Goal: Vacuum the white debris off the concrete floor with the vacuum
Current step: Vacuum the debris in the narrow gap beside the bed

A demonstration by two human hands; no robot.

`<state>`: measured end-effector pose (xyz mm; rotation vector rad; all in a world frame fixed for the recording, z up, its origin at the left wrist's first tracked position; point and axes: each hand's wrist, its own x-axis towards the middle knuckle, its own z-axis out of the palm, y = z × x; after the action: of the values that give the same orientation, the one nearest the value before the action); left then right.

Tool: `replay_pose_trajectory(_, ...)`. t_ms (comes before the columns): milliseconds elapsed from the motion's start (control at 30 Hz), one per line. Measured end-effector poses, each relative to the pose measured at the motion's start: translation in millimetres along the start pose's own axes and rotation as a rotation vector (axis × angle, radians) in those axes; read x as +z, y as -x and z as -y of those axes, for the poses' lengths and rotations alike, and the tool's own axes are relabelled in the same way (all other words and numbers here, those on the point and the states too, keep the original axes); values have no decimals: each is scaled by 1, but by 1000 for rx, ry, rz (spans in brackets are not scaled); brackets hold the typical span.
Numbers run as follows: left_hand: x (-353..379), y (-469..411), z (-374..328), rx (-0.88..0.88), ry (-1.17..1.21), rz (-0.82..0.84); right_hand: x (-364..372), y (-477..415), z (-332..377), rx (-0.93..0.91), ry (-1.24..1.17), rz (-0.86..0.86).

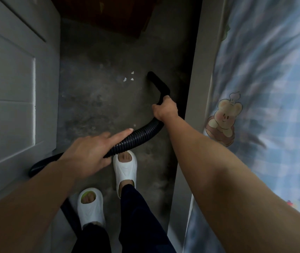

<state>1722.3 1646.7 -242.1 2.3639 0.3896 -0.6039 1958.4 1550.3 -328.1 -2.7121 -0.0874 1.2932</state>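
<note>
A: Grip status?
B: Right hand [165, 108] wraps tight round the rigid bend just behind the nozzle [157, 82]. Left hand [90, 152] holds the ribbed hose [136, 137] further back from the nozzle, index finger laid straight along it.
A: Target?
B: White debris [128, 78], approx. three flakes, lies on the concrete floor [100, 106] just left of the nozzle tip, not touching it. One pale speck sits well behind the nozzle, near the hose. Fainter marks left of the nozzle; can't tell if debris.
A: How should the person do this pass well?
B: Judgement only: swing the tip left w/ the right wrist, mouth low and close to the floor, so flakes get drawn in, not shoved. Go slow; light flakes prob. scatter if knocked. Left hand should feed slack so the hose doesn't tug the nozzle back.
A: Hazards?
B: Bed frame [194, 88] stands close right of the nozzle, so little room that side. Speck behind the nozzle needs a 2nd pass.
</note>
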Motion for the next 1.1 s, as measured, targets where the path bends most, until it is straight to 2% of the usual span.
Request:
replay_pose_trajectory(200, -5, -8, 13, -37, 74, -12, -1, -14, 34, -54, 113, 49)
replay_pose_trajectory(500, -9, 19, 2, -36, 102, 63, 13, 7, 27, -165, 254, 179)
replay_pose_trajectory(600, -14, 19, 1, -53, 77, 74, 11, 11, 18, -91, 149, 120)
replay_pose_trajectory(867, -5, 15, -21, -12, -30, 170, 14, 33, -53, 279, -41, 14)
replay_pose_trajectory(967, 5, 22, -31, 4, -37, 199, 22, 47, -81, 285, -43, 61)
replay_pose_trajectory(1100, 17, 39, -42, 9, -5, 196, 28, 57, -91, 185, -46, 93)
